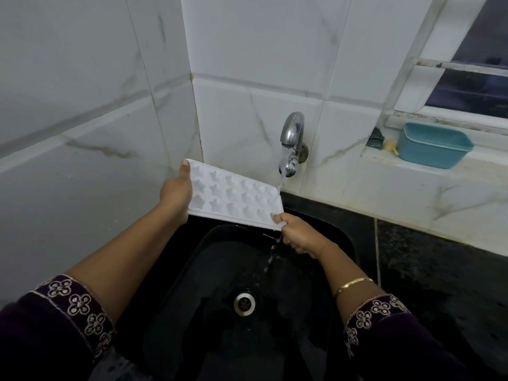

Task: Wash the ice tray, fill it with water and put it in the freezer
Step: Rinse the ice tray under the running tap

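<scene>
So the ice tray (233, 196) is a white plastic one with star-shaped pockets in three rows, held tilted over the black sink (341, 243), right end lower. The left hand (176, 193) grips its left short edge, thumb on top. The right hand (295, 235) pinches the near right corner, fingers closed on the rim. Water from the chrome tap (292, 136) on the marble-tile wall hits the tray's far right corner and runs off past the right hand toward the drain (244, 303). A teal tub (434, 145) sits on the window ledge, well apart.
</scene>
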Demonstrator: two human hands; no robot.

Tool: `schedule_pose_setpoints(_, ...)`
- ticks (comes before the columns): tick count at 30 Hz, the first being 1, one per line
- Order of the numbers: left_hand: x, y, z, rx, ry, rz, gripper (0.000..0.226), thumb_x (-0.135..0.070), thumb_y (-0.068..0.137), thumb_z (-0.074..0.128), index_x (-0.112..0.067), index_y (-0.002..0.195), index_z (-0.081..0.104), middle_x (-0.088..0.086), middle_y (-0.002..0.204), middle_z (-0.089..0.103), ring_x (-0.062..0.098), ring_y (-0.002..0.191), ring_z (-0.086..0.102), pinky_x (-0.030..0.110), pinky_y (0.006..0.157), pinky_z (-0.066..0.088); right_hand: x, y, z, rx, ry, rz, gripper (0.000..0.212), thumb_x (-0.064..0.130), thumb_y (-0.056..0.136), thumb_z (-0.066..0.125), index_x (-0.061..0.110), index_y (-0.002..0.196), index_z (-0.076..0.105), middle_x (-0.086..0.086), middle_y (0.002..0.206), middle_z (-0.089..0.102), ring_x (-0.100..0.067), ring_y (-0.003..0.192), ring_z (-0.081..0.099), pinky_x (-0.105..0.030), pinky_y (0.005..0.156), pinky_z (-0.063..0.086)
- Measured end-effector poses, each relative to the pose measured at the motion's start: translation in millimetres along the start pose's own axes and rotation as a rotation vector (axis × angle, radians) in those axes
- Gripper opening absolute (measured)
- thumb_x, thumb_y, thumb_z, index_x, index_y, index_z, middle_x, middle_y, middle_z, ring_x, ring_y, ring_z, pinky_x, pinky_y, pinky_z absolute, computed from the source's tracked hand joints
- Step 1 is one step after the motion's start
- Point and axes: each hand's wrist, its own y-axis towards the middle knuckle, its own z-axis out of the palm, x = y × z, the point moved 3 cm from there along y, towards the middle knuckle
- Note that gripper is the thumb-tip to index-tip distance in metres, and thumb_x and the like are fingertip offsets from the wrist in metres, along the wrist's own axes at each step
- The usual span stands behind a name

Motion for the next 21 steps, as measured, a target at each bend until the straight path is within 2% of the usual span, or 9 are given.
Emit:
schedule_pose_setpoints(2,3.4,-4.4,4.7,0.023,0.018,-0.005,0.070,-0.062,0.092,0.037,-0.001,0.121,0.056,0.011,0.119,0.058,0.033,0.108,0.058,0.042,0.097,0.047,2.1,4.0,-0.7,-0.082,-0.188,-0.063,0.022,0.029,0.098,0.037,0.022,0.108,0.056,-0.009,0.102,0.061,-0.021,0.087,0.058,-0.023,0.070,0.044)
schedule_pose_setpoints(3,4.4,-6.1,6.8,0.033,0.015,-0.011,0.070,-0.063,0.092,0.036,-0.002,0.120,0.056,0.011,0.118,0.058,0.033,0.107,0.058,0.042,0.097,0.047,2.5,5.1,-1.2,-0.159,-0.273,-0.082,0.024,0.026,0.097,0.038,0.017,0.114,0.054,-0.010,0.116,0.060,-0.026,0.104,0.057,-0.028,0.083,0.044)
schedule_pose_setpoints(4,4.8,-7.0,8.2,0.042,0.011,-0.022,0.070,-0.063,0.091,0.036,-0.002,0.120,0.056,0.012,0.119,0.059,0.033,0.107,0.058,0.043,0.097,0.047,3.2,4.2,-2.5,-0.247,-0.317,-0.085,0.028,0.022,0.094,0.038,0.014,0.118,0.049,-0.011,0.120,0.058,-0.030,0.109,0.055,-0.033,0.086,0.042)
schedule_pose_setpoints(7,1.6,-9.1,10.9,0.067,-0.002,-0.029,0.069,-0.063,0.091,0.038,-0.004,0.121,0.056,0.011,0.121,0.059,0.032,0.108,0.059,0.044,0.097,0.048,3.7,1.1,-7.9,-0.473,-0.310,-0.109,0.035,0.017,0.091,0.038,0.011,0.126,0.040,-0.014,0.112,0.061,-0.035,0.101,0.057,-0.035,0.075,0.042)
schedule_pose_setpoints(9,-0.7,-12.5,14.3,0.097,-0.010,-0.033,0.067,-0.062,0.091,0.039,-0.006,0.122,0.056,0.008,0.121,0.059,0.030,0.108,0.059,0.043,0.097,0.047,2.4,5.4,-9.2,-0.545,-0.273,-0.125,0.034,0.023,0.095,0.038,0.010,0.126,0.042,-0.016,0.117,0.059,-0.036,0.107,0.055,-0.038,0.081,0.043)
schedule_pose_setpoints(11,-0.6,-17.7,21.3,0.147,-0.051,-0.042,0.062,-0.060,0.093,0.038,-0.008,0.124,0.055,0.005,0.121,0.060,0.028,0.110,0.059,0.042,0.099,0.047,0.2,12.6,-5.7,-0.535,-0.248,-0.100,0.046,0.037,0.097,0.035,0.010,0.134,0.040,-0.018,0.130,0.050,-0.037,0.121,0.046,-0.043,0.097,0.038)
schedule_pose_setpoints(13,0.0,-24.2,27.7,0.190,-0.104,-0.076,0.061,-0.059,0.093,0.039,-0.011,0.126,0.055,0.003,0.122,0.061,0.026,0.109,0.060,0.042,0.098,0.048,-1.7,19.8,3.5,-0.475,-0.216,-0.029,0.062,0.049,0.096,0.030,0.013,0.146,0.026,-0.021,0.146,0.033,-0.036,0.136,0.029,-0.048,0.112,0.022)
schedule_pose_setpoints(16,1.3,-29.9,41.2,0.211,-0.109,-0.086,0.065,-0.061,0.092,0.038,-0.010,0.128,0.054,0.004,0.125,0.059,0.024,0.106,0.060,0.038,0.096,0.048,4.5,22.6,21.5,-0.389,-0.216,0.014,0.070,0.058,0.094,0.021,0.019,0.151,0.010,-0.020,0.157,0.004,-0.032,0.146,0.001,-0.050,0.116,-0.002)
schedule_pose_setpoints(21,3.5,-51.0,62.9,0.218,0.084,0.002,0.066,-0.059,0.095,0.031,-0.003,0.117,0.059,0.009,0.106,0.064,0.024,0.092,0.061,0.034,0.087,0.050,51.7,13.8,48.0,-0.291,-0.154,-0.325,0.058,0.047,0.100,0.015,0.024,0.151,-0.002,-0.004,0.159,-0.012,-0.019,0.145,-0.017,-0.045,0.118,-0.010)
